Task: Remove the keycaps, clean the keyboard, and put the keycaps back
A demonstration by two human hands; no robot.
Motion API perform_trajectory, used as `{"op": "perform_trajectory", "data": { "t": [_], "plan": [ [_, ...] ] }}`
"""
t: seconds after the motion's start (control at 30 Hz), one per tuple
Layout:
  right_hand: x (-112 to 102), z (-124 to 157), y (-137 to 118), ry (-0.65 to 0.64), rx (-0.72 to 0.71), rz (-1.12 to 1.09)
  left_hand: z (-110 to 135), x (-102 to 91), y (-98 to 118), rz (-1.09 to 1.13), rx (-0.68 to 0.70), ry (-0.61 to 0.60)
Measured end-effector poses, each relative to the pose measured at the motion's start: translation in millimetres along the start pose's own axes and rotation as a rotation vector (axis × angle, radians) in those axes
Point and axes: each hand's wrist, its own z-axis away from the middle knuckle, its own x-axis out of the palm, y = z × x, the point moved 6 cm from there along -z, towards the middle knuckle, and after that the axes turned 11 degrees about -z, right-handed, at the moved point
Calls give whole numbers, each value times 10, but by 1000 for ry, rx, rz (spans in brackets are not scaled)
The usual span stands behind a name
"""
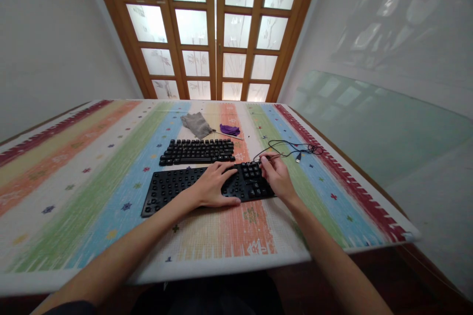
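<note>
A black keyboard (173,184) lies on the table. Its left and middle parts show bare switches without caps, while keycaps (253,177) sit on the number pad at its right end. My left hand (214,182) rests across the middle of the keyboard, fingers stretched out and holding nothing. At the keyboard's top right corner, my right hand (275,174) is closed in a pinch; what is between the fingertips is too small to make out. Behind the keyboard, loose black keycaps (199,150) stand in rows in a keyboard layout.
Beyond the keycaps lie a grey cloth (197,124), a purple cloth (229,130) and a thin rod (231,135). A black cable (291,147) with a USB plug (298,158) is looped at the right. A striped tablecloth (111,192) covers the table.
</note>
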Motion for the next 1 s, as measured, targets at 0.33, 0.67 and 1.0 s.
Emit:
{"op": "perform_trajectory", "data": {
  "t": [0.33, 0.67, 1.0],
  "plan": [
    [-261, -164, -9, 10, 7, 117, -37, 111, -41, -26, -13, -4],
    [-328, -274, -131, -49, -91, 354, -47, 109, -119, 47, -7, 19],
    [-685, -560, -116, 90, -370, 804, 206, -36, -191, 69, 48, -66]
  ]
}}
